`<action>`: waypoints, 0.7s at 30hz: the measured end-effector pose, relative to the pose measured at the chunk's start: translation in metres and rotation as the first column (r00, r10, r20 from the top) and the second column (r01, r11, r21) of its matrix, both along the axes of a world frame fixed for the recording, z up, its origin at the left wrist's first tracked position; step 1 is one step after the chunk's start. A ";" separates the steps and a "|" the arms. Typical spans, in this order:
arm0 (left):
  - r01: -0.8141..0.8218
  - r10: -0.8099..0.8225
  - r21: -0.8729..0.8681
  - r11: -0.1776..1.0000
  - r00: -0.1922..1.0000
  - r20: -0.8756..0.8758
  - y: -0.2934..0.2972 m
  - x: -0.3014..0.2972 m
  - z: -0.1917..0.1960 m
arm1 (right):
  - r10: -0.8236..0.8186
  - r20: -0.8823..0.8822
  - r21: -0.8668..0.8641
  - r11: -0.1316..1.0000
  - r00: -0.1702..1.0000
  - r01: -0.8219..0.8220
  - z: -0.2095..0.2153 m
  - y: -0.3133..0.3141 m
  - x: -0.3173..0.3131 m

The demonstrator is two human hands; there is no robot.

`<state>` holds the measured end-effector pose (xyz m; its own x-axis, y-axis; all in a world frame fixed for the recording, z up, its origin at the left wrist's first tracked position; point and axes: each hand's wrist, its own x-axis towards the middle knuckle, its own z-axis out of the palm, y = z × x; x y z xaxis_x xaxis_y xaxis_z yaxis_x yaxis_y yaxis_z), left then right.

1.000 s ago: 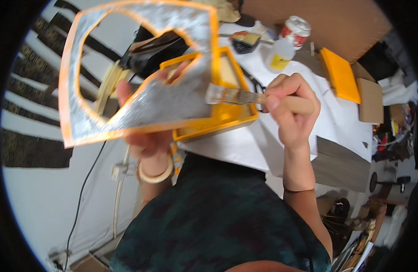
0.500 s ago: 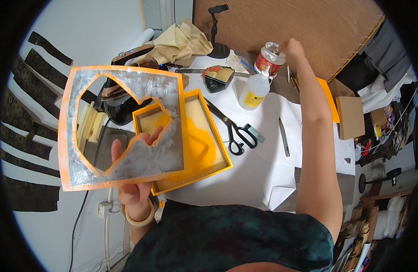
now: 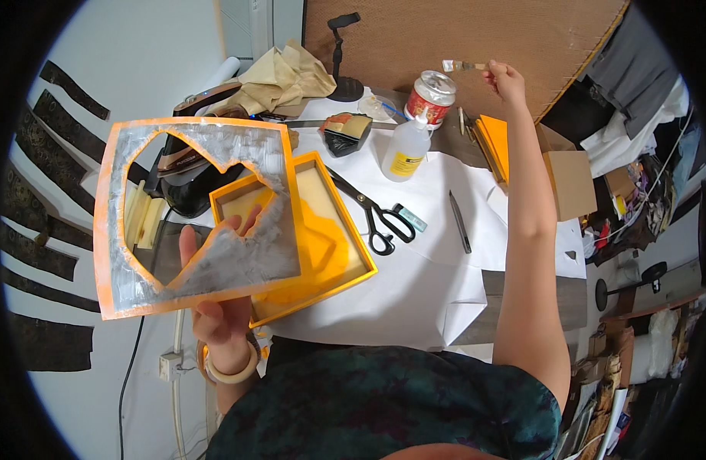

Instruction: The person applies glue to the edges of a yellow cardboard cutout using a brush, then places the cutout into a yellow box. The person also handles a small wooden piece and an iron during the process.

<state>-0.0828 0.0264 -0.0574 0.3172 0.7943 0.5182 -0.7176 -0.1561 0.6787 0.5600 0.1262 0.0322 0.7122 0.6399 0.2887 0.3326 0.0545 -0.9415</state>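
Note:
My left hand (image 3: pixel 219 318) holds up a flat sheet (image 3: pixel 268 264) by its lower edge, fingers showing through the large jagged hole in its middle. The sheet has an orange border and a grey face streaked with a whitish, wet-looking coat. At arm's length, my right hand (image 3: pixel 506 80) is closed on the handle of a flat brush (image 3: pixel 460 67), its whitish bristles pointing left. The brush is raised just above a jar (image 3: pixel 429 101) with a red label and a whitish top. Behind the sheet lies a shallow yellow tray (image 3: pixel 366 249) with an orange piece (image 3: pixel 322 241) in it.
Black scissors (image 3: pixel 377 215), a light blue block (image 3: pixel 411 218) and a dark pen-like tool (image 3: pixel 460 222) lie on white paper. A squeeze bottle (image 3: pixel 406 149) stands before the jar. An iron (image 3: pixel 192 180) stands at left, a black stand (image 3: pixel 341 84) at the back, cardboard boxes (image 3: pixel 569 184) at right.
My right hand has lifted away from the jar and the brush now shows clear above it. The sheet in my left hand has shifted slightly. The whole view has moved a little.

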 end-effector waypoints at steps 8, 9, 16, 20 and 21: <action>0.131 -0.127 -0.018 0.991 0.983 0.130 -0.020 0.012 0.010 | 0.542 -0.023 0.581 0.692 0.840 -0.430 0.024 -0.146 -0.237; 0.159 -0.157 -0.001 0.987 0.976 0.150 -0.021 0.012 0.011 | 0.578 0.033 0.618 0.629 0.816 -0.471 0.020 -0.161 -0.264; 0.212 -0.224 0.092 0.973 0.964 0.142 -0.027 0.004 0.015 | 0.545 0.428 0.396 0.604 0.721 -0.692 -0.018 -0.211 -0.408; 0.203 -0.232 0.172 0.964 0.957 0.172 -0.024 -0.004 0.007 | 0.582 0.389 0.418 0.580 0.714 -0.700 -0.028 -0.223 -0.409; 0.202 -0.235 0.204 0.958 0.959 0.159 -0.023 -0.003 0.007 | 0.562 0.385 0.455 0.575 0.733 -0.680 -0.025 -0.227 -0.413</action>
